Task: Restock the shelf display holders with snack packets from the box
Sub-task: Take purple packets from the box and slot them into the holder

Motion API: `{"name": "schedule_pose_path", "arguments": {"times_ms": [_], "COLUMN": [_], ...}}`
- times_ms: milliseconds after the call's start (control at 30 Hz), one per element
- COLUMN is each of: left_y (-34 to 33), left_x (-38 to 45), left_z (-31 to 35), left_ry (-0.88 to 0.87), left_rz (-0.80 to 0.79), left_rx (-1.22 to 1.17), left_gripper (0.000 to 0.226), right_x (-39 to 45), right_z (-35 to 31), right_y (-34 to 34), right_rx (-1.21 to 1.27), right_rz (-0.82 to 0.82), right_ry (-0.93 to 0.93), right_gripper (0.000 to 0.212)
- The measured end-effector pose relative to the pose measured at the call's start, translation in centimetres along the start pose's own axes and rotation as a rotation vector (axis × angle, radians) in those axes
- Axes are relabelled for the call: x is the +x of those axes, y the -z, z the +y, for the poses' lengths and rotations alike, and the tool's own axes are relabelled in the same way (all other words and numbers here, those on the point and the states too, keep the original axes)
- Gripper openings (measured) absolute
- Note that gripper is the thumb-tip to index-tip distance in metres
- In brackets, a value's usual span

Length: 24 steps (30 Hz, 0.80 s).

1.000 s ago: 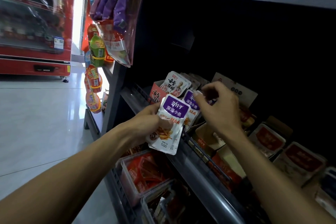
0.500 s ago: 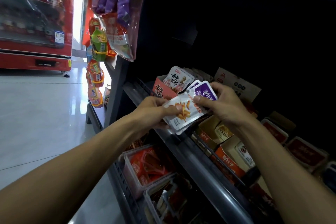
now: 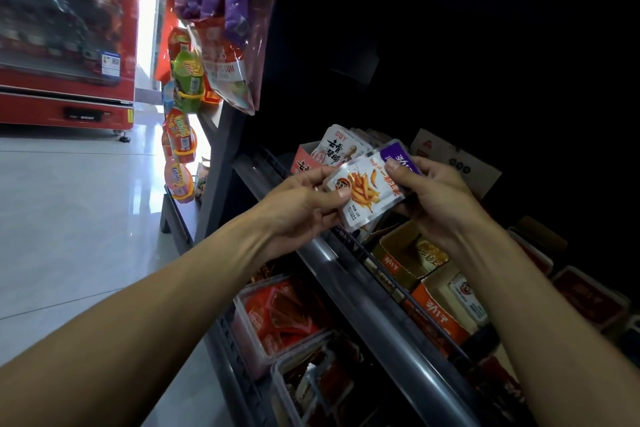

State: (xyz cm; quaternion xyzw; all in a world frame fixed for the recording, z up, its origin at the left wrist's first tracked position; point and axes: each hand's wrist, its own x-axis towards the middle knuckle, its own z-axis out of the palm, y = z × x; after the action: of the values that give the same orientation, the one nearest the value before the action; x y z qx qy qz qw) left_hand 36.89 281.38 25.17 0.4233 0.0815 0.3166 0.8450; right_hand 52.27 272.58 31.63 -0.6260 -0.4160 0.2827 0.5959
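Dark shop shelf [image 3: 363,305], pale tiled floor [image 3: 86,218]

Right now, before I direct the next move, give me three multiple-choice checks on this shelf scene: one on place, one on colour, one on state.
1. Where is the red vending machine?
A. far left, on the shop floor
B. inside the dark shelf
C. below the hands

2. What colour is the top band of the snack packet being held?
A. green
B. purple
C. yellow

3. How is that packet held?
A. left hand only
B. lying loose on the shelf rail
C. both hands pinch it

Answers: 1 A, it stands at the left edge on the tiled floor. 2 B, the band by the right hand is purple. 3 C, the left hand pinches one end and the right hand the other.
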Motion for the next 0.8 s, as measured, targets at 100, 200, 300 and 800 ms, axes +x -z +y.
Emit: {"name": "schedule_pose_path", "arguments": {"times_ms": [100, 200, 300, 800], "left_y": [0.3, 0.3, 0.4, 3.3], "left_x": [0.5, 0.8, 1.1, 2.1], "left_z": [-0.2, -0.5, -0.6, -3.4], "left_ry": [-0.004, -0.005, -0.005, -0.424], "left_rz": [0.027, -0.01, 0.03, -0.003], "left_rx": [0.014, -0.046, 0.013, 1.81], "left_gripper": [0.023, 0.027, 0.024, 0.063], "right_x": [0.0, 0.1, 0.4, 2.1], "right_z": [-0.6, -0.8, -0.6, 2.0], "right_y": [0.4, 0.4, 0.4, -0.9], "right_rx": [-0.057, -0.088, -0.187, -0.966], "right_rz": [-0.029, -0.034, 0.038, 0.31], "right_ry": [0.032, 0.073, 0.151, 0.424], "right_gripper": [0.028, 0.024, 0.022, 0.052]}}
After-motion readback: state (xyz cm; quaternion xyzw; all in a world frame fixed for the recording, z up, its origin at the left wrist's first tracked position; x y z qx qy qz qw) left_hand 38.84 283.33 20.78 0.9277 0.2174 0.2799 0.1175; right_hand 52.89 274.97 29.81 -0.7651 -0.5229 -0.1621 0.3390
